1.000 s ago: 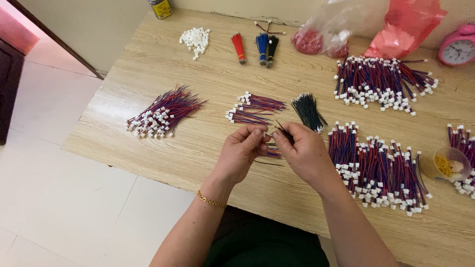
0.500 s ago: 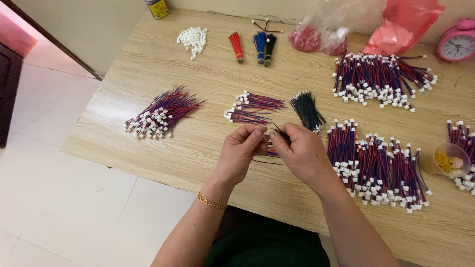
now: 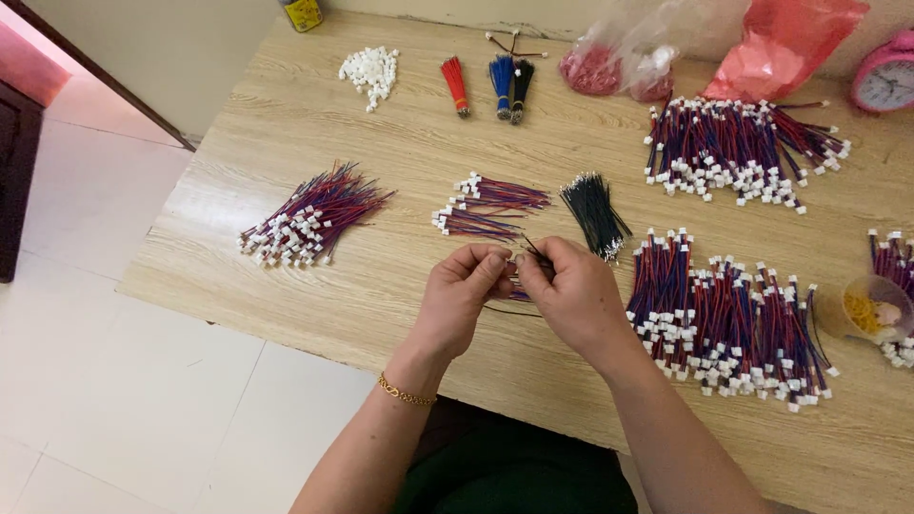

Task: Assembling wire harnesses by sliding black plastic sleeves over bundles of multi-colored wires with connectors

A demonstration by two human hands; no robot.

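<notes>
Since earlier: hands barely shifted | left hand (image 3: pixel 459 297) and right hand (image 3: pixel 571 290) fingers pinched shut on thin black wire (image 3: pixel 529 251) | wire angles up-left from right fingers, black wire bundle (image 3: pixel 592 211) nearer right hand, on tabletop (image 3: pixel 400 143)

Both forearms are bare from the elbow down, with no sleeves showing at the lower edge of the head view. The left hand (image 3: pixel 462 297) has a thin gold chain bracelet (image 3: pixel 405 391) of small links sitting just behind the wrist, while the right hand (image 3: pixel 571 293) wears no jewellery on its wrist or on the fingers that show. Between the two arms, close to the body, lies dark green clothing (image 3: pixel 505 471) of plain cloth with no pattern.
</notes>
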